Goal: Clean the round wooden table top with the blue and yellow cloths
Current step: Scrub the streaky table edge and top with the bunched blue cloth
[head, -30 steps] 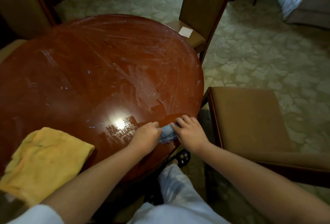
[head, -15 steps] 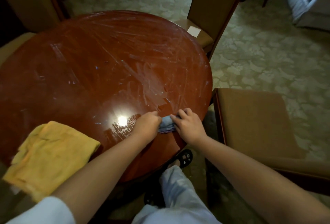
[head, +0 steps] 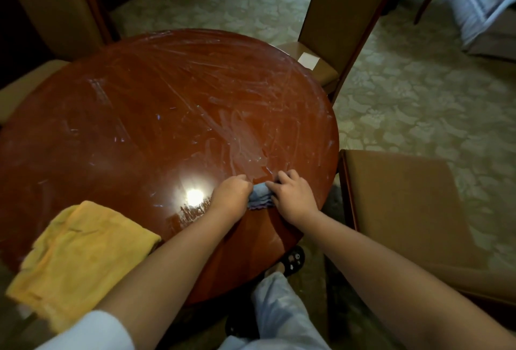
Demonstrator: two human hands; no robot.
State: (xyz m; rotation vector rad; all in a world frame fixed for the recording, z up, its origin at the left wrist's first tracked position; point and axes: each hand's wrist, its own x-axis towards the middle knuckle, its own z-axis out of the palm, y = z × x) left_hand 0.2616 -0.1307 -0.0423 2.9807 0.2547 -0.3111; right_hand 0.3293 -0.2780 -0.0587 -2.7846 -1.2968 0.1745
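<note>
My left hand (head: 233, 194) fisted on the bunched blue cloth (head: 260, 197), my right hand (head: 293, 194) curled over its other end, cloth on the near right of the streaked round table (head: 156, 115), yellow cloth (head: 81, 254) near left, overhanging the edge

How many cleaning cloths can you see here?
2. The yellow cloth lies spread at the near left edge of the table, partly overhanging. The blue cloth is bunched between the left hand and right hand, which both grip it.
</note>
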